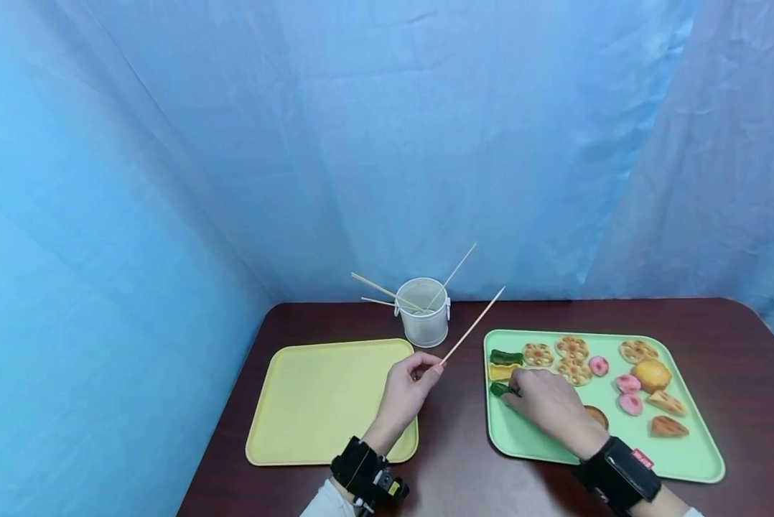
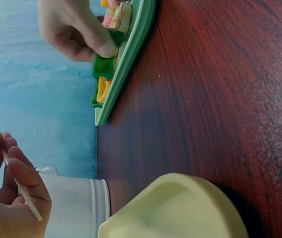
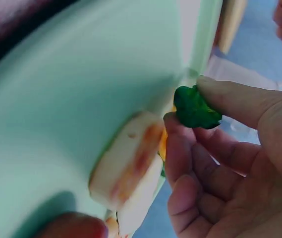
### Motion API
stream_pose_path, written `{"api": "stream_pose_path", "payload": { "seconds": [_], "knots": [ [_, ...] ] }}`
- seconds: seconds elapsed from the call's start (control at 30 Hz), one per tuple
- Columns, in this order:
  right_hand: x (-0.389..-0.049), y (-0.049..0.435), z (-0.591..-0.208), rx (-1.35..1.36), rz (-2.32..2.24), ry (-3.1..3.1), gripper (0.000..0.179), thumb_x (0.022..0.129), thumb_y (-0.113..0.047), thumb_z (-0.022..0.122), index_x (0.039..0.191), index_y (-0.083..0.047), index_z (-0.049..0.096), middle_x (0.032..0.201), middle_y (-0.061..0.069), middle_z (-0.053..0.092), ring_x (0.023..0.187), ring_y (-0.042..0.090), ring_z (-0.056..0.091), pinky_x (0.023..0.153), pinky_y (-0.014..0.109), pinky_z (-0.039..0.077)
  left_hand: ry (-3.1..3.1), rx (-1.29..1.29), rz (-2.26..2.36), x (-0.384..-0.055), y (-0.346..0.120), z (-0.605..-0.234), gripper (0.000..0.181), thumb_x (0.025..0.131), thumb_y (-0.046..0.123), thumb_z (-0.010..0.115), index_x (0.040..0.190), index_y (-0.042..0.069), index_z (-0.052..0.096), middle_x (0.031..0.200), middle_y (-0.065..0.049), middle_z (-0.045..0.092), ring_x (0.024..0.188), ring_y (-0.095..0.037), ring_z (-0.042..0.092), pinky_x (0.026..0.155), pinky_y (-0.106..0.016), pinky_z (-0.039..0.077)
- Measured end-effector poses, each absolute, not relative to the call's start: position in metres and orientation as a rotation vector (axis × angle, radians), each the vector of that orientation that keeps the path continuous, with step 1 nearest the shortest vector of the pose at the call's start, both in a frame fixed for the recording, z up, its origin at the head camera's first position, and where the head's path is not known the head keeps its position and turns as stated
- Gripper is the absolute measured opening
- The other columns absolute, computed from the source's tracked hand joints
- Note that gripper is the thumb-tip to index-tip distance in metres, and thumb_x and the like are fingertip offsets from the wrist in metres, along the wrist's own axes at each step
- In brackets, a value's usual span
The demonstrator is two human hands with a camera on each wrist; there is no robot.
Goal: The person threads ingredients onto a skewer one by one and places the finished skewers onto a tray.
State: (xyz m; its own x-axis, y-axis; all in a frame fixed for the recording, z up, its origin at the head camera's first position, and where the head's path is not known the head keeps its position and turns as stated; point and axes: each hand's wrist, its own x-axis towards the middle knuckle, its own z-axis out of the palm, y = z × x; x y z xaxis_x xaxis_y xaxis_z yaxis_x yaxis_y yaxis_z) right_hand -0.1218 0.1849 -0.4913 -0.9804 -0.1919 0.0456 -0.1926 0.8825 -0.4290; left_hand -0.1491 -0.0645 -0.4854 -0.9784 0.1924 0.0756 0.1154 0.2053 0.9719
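Observation:
In the head view my left hand (image 1: 405, 391) pinches a thin wooden skewer (image 1: 474, 325) that slants up to the right, pointed end away from me. The left wrist view shows its blunt end (image 2: 35, 212) sticking out below the fingers. Over the left side of the green tray (image 1: 535, 446), my right hand (image 1: 551, 408) pinches a green pepper piece (image 3: 196, 108) between thumb and fingertips. A yellow pepper piece (image 1: 502, 371) and another green pepper piece (image 1: 507, 357) lie just beyond that hand.
Several round lotus-like slices (image 1: 572, 347), pink pieces (image 1: 630, 403), a yellow lemon-like ball (image 1: 651, 375) and brown wedges (image 1: 668, 427) lie on the green tray. A yellow tray (image 1: 316, 402) sits left. Behind stands a white bucket (image 1: 426, 332) with several skewers (image 1: 459, 264).

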Motion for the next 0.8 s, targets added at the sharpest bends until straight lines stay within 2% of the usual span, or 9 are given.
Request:
{"api": "stream_pose_path", "payload": {
  "seconds": [0.13, 0.2, 0.3, 0.43, 0.53, 0.6, 0.67, 0.8],
  "knots": [
    [-0.123, 0.198, -0.481, 0.216, 0.894, -3.023, 0.014, 0.091, -0.028, 0.079, 0.090, -0.015, 0.075, 0.073, -0.008, 0.064, 0.060, 0.008, 0.054, 0.053, 0.030, 0.042, 2.402, 0.344, 1.885, -0.147, -0.066, -0.485, 0.013, 0.098, 0.011, 0.069, 0.105, 0.002, 0.076, 0.084, -0.004, 0.066, 0.069, -0.007, 0.053, 0.063, -0.022, 0.041],
    [-0.124, 0.207, -0.475, 0.190, 1.030, -2.983, 0.021, 0.095, -0.033, 0.076, 0.100, -0.013, 0.076, 0.083, -0.005, 0.070, 0.067, 0.010, 0.060, 0.059, 0.031, 0.047, 2.413, 0.372, 1.862, -0.146, -0.068, -0.485, 0.013, 0.098, 0.010, 0.068, 0.105, 0.003, 0.076, 0.085, -0.007, 0.068, 0.069, -0.007, 0.053, 0.063, -0.022, 0.041],
    [-0.125, 0.220, -0.468, 0.122, 1.279, -2.919, 0.037, 0.098, -0.041, 0.070, 0.116, -0.009, 0.075, 0.097, 0.001, 0.073, 0.084, 0.016, 0.066, 0.069, 0.035, 0.054, 2.447, 0.405, 1.798, -0.144, -0.071, -0.486, 0.012, 0.099, 0.010, 0.067, 0.104, 0.004, 0.076, 0.085, -0.005, 0.068, 0.069, -0.008, 0.053, 0.063, -0.022, 0.041],
    [-0.128, 0.232, -0.462, -0.032, 1.629, -2.826, 0.054, 0.100, -0.049, 0.065, 0.131, -0.004, 0.068, 0.114, 0.007, 0.070, 0.096, 0.020, 0.064, 0.079, 0.040, 0.054, 2.490, 0.427, 1.737, -0.142, -0.075, -0.486, 0.013, 0.099, 0.010, 0.066, 0.103, 0.006, 0.077, 0.083, -0.001, 0.066, 0.068, -0.007, 0.053, 0.063, -0.022, 0.042],
    [-0.132, 0.238, -0.461, -0.160, 1.903, -2.694, 0.054, 0.101, -0.048, 0.065, 0.133, -0.005, 0.066, 0.114, 0.002, 0.064, 0.089, 0.017, 0.056, 0.076, 0.036, 0.050, 2.494, 0.430, 1.734, -0.140, -0.076, -0.485, 0.012, 0.099, 0.010, 0.066, 0.102, 0.007, 0.077, 0.081, -0.001, 0.065, 0.068, -0.007, 0.052, 0.062, -0.022, 0.042],
    [-0.134, 0.241, -0.459, -0.238, 2.108, -2.560, 0.048, 0.101, -0.046, 0.065, 0.130, -0.008, 0.067, 0.103, -0.001, 0.059, 0.083, 0.016, 0.051, 0.072, 0.032, 0.049, 2.493, 0.428, 1.728, -0.138, -0.077, -0.485, 0.012, 0.099, 0.010, 0.066, 0.102, 0.008, 0.077, 0.081, 0.000, 0.064, 0.068, -0.007, 0.052, 0.062, -0.022, 0.041],
    [-0.136, 0.243, -0.457, -0.283, 2.319, -2.401, 0.040, 0.101, -0.044, 0.065, 0.126, -0.014, 0.068, 0.102, -0.005, 0.057, 0.082, 0.012, 0.054, 0.071, 0.030, 0.049, 2.486, 0.435, 1.716, -0.136, -0.078, -0.485, 0.012, 0.099, 0.011, 0.066, 0.103, 0.007, 0.077, 0.079, 0.002, 0.063, 0.068, -0.008, 0.051, 0.062, -0.022, 0.041],
    [-0.139, 0.244, -0.452, -0.308, 2.667, -2.070, 0.027, 0.102, -0.040, 0.065, 0.118, -0.018, 0.069, 0.100, -0.003, 0.061, 0.084, 0.009, 0.060, 0.070, 0.025, 0.050, 2.452, 0.461, 1.691, -0.134, -0.079, -0.483, 0.012, 0.100, 0.012, 0.066, 0.103, 0.008, 0.076, 0.079, 0.003, 0.061, 0.068, -0.008, 0.051, 0.061, -0.022, 0.041]
  ]
}}
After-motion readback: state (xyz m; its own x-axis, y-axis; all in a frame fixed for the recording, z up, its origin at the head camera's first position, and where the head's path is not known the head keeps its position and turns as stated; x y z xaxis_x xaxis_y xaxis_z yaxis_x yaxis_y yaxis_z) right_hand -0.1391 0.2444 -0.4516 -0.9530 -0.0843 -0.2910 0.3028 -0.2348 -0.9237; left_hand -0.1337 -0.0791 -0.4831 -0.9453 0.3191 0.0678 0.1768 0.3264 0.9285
